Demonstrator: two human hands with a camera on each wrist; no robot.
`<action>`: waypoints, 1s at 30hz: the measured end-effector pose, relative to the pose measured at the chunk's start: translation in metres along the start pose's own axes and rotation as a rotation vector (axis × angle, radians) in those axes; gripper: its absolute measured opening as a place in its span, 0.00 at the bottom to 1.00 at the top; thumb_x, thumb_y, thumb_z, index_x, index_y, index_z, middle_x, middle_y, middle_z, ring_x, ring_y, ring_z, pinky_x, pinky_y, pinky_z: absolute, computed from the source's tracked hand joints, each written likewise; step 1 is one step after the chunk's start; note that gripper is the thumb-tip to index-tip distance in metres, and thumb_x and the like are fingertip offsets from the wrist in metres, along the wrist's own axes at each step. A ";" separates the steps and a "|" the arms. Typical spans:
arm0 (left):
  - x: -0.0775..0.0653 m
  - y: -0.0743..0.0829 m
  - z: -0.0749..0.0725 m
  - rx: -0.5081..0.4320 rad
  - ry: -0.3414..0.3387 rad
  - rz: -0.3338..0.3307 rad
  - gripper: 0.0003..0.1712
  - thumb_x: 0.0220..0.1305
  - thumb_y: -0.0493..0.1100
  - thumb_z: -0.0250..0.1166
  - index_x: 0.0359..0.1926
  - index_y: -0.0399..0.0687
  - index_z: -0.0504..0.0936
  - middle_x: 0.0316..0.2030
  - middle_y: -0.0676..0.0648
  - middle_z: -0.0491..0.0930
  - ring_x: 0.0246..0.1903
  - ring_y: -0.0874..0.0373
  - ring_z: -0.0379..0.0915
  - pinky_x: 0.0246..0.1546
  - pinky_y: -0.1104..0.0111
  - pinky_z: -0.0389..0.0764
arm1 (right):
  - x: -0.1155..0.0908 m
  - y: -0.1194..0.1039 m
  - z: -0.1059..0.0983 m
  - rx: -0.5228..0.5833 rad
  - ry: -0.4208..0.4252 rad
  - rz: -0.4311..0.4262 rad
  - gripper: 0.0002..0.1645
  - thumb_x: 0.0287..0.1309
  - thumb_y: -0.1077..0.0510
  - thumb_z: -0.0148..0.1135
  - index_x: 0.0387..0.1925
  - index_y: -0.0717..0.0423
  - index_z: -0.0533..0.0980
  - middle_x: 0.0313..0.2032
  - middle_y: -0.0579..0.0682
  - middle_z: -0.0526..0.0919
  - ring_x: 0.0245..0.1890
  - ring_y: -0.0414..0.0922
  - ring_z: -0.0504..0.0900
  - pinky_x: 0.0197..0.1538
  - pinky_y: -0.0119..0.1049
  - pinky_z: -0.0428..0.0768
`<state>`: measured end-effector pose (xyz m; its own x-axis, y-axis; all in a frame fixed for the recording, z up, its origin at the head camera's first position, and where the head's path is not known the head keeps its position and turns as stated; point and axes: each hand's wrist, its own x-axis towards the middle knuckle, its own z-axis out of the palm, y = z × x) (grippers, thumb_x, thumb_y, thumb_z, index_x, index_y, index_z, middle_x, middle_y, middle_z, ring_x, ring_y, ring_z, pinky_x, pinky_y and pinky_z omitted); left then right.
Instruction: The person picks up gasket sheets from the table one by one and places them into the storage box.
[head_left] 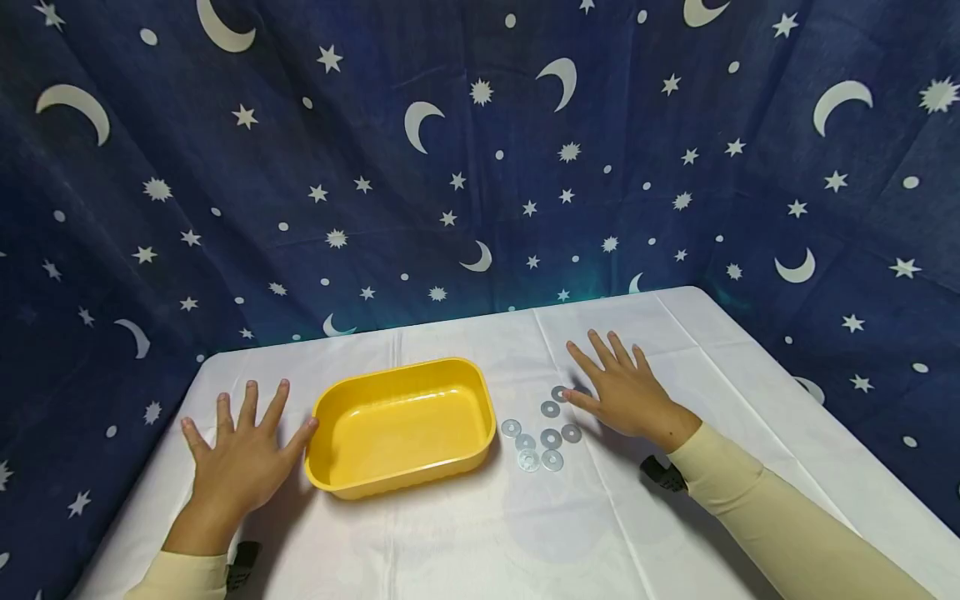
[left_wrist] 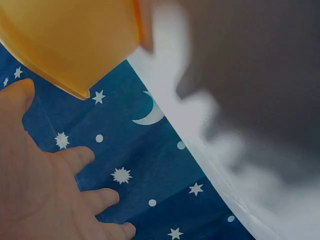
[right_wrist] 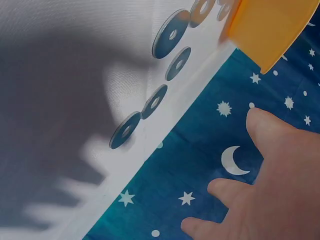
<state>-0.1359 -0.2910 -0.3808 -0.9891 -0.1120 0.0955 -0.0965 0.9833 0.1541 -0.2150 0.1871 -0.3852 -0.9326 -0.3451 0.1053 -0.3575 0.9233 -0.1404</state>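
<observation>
A yellow rectangular plastic tub [head_left: 408, 429] with rounded corners sits left of centre on the table. Just to its left, my left hand [head_left: 238, 467] is held palm down with fingers spread; its thumb tip overlaps the tub's left rim in the head view, and in the left wrist view a gap shows between thumb and tub [left_wrist: 75, 45]. Several flat metal washers [head_left: 551, 439] lie loosely grouped right of the tub. Beside them my right hand [head_left: 628, 396] hovers with spread fingers, its thumb over the edge of the farthest washer [head_left: 558, 392]. Neither hand holds anything.
A white cloth [head_left: 465, 542] with fold creases covers the table. Behind it and at both sides hangs a dark blue curtain [head_left: 390, 208] printed with moons and stars. Each wrist wears a small black device, such as the right one [head_left: 663, 473]. Both hands cast shadows on the cloth.
</observation>
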 end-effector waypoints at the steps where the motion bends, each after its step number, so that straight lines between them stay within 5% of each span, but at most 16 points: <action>1: 0.000 0.001 0.000 -0.003 0.005 0.004 0.50 0.69 0.76 0.39 0.80 0.52 0.47 0.76 0.25 0.41 0.73 0.20 0.26 0.61 0.25 0.15 | 0.000 0.000 0.000 0.003 -0.002 0.001 0.46 0.68 0.33 0.52 0.78 0.49 0.55 0.78 0.65 0.49 0.77 0.69 0.45 0.73 0.73 0.45; 5: 0.000 0.005 0.001 -0.030 0.028 0.016 0.49 0.70 0.75 0.41 0.79 0.51 0.51 0.75 0.25 0.46 0.74 0.23 0.36 0.64 0.23 0.29 | 0.000 -0.003 0.001 0.034 0.025 -0.006 0.44 0.68 0.34 0.54 0.76 0.49 0.59 0.77 0.65 0.54 0.76 0.68 0.51 0.73 0.71 0.51; 9: 0.003 0.009 0.004 -0.044 0.026 0.006 0.45 0.72 0.71 0.44 0.77 0.47 0.56 0.70 0.26 0.60 0.67 0.25 0.58 0.60 0.27 0.59 | 0.001 -0.012 -0.001 0.130 0.082 -0.032 0.36 0.67 0.40 0.59 0.70 0.52 0.69 0.69 0.63 0.69 0.69 0.64 0.67 0.67 0.66 0.67; 14: 0.007 0.010 0.006 -0.136 -0.074 -0.023 0.42 0.74 0.67 0.47 0.74 0.43 0.61 0.59 0.30 0.75 0.49 0.35 0.78 0.42 0.41 0.79 | 0.004 -0.029 -0.003 0.342 0.074 -0.032 0.21 0.65 0.51 0.64 0.56 0.55 0.80 0.43 0.53 0.84 0.42 0.50 0.82 0.45 0.45 0.83; 17: 0.009 0.010 0.007 -0.198 -0.164 -0.042 0.43 0.73 0.69 0.46 0.74 0.42 0.62 0.52 0.36 0.79 0.36 0.46 0.79 0.30 0.56 0.79 | 0.005 -0.040 -0.001 0.446 0.005 -0.034 0.14 0.63 0.55 0.65 0.48 0.55 0.82 0.29 0.45 0.81 0.29 0.42 0.76 0.31 0.33 0.78; 21: 0.009 0.009 0.010 -0.240 -0.254 -0.047 0.45 0.74 0.69 0.43 0.74 0.39 0.60 0.47 0.39 0.79 0.32 0.54 0.72 0.27 0.65 0.72 | 0.004 -0.050 0.005 0.501 -0.075 -0.085 0.08 0.62 0.57 0.66 0.42 0.54 0.82 0.24 0.42 0.77 0.23 0.39 0.72 0.25 0.29 0.74; 26: 0.007 0.006 0.017 -0.342 -0.275 -0.037 0.39 0.78 0.64 0.41 0.75 0.41 0.59 0.51 0.38 0.78 0.41 0.51 0.74 0.39 0.60 0.76 | 0.001 -0.053 0.013 0.503 -0.126 -0.126 0.04 0.60 0.59 0.68 0.38 0.52 0.81 0.22 0.40 0.75 0.21 0.38 0.70 0.26 0.28 0.71; 30: 0.004 0.005 0.019 -0.460 -0.303 -0.036 0.35 0.80 0.59 0.40 0.76 0.42 0.56 0.62 0.32 0.73 0.56 0.40 0.73 0.56 0.44 0.75 | -0.002 -0.054 0.017 0.521 -0.156 -0.141 0.05 0.59 0.59 0.69 0.35 0.50 0.80 0.21 0.40 0.74 0.20 0.36 0.69 0.25 0.27 0.69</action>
<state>-0.1426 -0.2834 -0.3979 -0.9803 -0.0315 -0.1949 -0.1398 0.8080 0.5724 -0.1951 0.1352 -0.3948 -0.8560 -0.5167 0.0166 -0.4192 0.6749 -0.6073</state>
